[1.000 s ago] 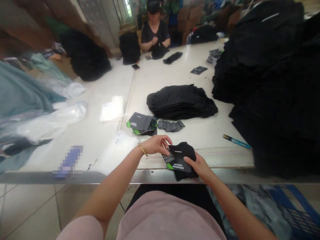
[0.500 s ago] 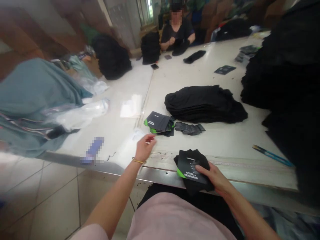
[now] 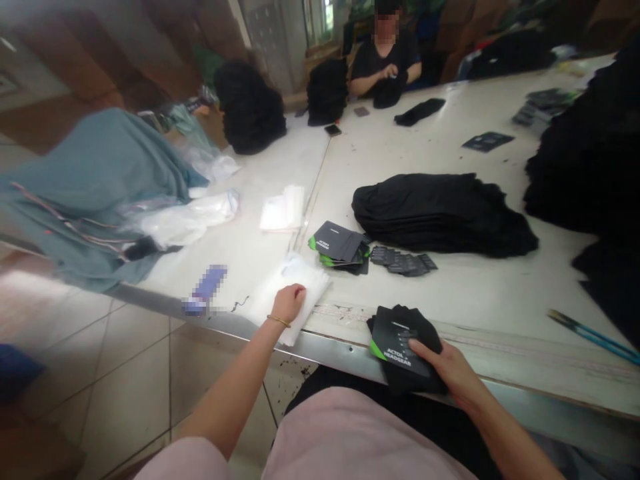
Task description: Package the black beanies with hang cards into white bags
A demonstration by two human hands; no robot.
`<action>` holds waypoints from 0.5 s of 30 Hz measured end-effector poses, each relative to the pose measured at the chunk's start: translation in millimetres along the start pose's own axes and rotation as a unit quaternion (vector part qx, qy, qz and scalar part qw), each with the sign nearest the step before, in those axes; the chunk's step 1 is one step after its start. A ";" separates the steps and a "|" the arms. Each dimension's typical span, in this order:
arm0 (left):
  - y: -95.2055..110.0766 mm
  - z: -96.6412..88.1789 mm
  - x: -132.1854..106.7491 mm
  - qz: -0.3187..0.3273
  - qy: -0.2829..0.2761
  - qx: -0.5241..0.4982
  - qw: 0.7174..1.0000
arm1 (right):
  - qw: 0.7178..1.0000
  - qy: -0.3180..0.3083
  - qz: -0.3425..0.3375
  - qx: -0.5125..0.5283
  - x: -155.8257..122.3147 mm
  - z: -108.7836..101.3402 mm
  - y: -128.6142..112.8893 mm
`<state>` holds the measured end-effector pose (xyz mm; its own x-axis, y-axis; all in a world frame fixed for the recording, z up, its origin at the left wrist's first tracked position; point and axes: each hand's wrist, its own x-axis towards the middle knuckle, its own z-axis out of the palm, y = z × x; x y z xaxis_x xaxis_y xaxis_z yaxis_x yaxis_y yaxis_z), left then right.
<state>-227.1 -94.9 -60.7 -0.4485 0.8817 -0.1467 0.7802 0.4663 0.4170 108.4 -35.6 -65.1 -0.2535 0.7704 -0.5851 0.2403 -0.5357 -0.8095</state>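
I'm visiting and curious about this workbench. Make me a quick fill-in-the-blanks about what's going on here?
1. The person's right hand rests on a black packet printed with the words ____.
2. The gold bracelet is on the person's ____ wrist.
3. The packet's lower corner is coloured ____.
4. A co-worker sits at the ____ end of the table.

Missing words: ACTOR HEADGEAR; left; green; far.

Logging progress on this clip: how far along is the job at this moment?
It looks early, at least for this piece. Done: a green-edged headgear card sits on black fabric under the right hand. In hand: the left hand presses a white plastic bag near the table edge. Left: the card pile, the folded black stack and the big black heaps on the right.
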 end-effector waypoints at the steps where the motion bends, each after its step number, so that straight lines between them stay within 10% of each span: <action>1: 1.9 0.2 -0.1 -0.001 0.005 0.015 1.000 | 1.000 0.007 0.002 -0.007 -0.6 1.2 -0.5; 9: 27.8 -10.8 -23.8 -0.040 0.070 0.070 0.994 | 0.995 0.010 -0.069 0.069 -16.8 9.1 -8.6; 12: 61.0 -13.6 -41.7 -0.001 0.119 0.002 0.993 | 0.990 -0.052 -0.058 0.120 -33.0 5.1 -14.8; 15: 106.3 8.5 -54.8 0.096 0.033 -0.119 0.988 | 0.971 -0.177 -0.035 0.157 -55.1 6.0 -17.6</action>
<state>-115.9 -93.1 -15.9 -0.3367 0.9416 0.0111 0.7323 0.2544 0.6317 112.5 -70.7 -18.9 -0.5777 0.6717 -0.4637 -0.0721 -0.6079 -0.7908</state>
